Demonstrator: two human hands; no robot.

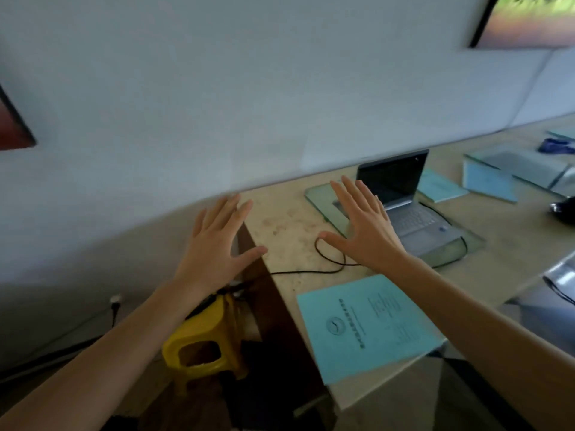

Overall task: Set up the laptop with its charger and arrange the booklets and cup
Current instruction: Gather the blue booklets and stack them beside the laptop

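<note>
An open grey laptop [407, 206] with a dark screen sits on a glass plate [320, 197] on the beige counter [286, 222]. A black charger cable [329, 262] loops across the counter from the laptop toward the counter's left edge. A blue booklet [367, 325] lies near the front edge, overhanging it. A second blue booklet [440, 185] lies right of the laptop. My left hand [217, 244] hovers with fingers spread over the counter's left end. My right hand [364, 225] hovers spread in front of the laptop, holding nothing. No cup is identifiable.
A yellow plastic stool [202, 337] stands on the floor below the counter's left end, near a wall plug [115, 301]. A glass stand [513, 166] with a blue sheet sits at the right. A dark object [563, 208] lies at the right edge.
</note>
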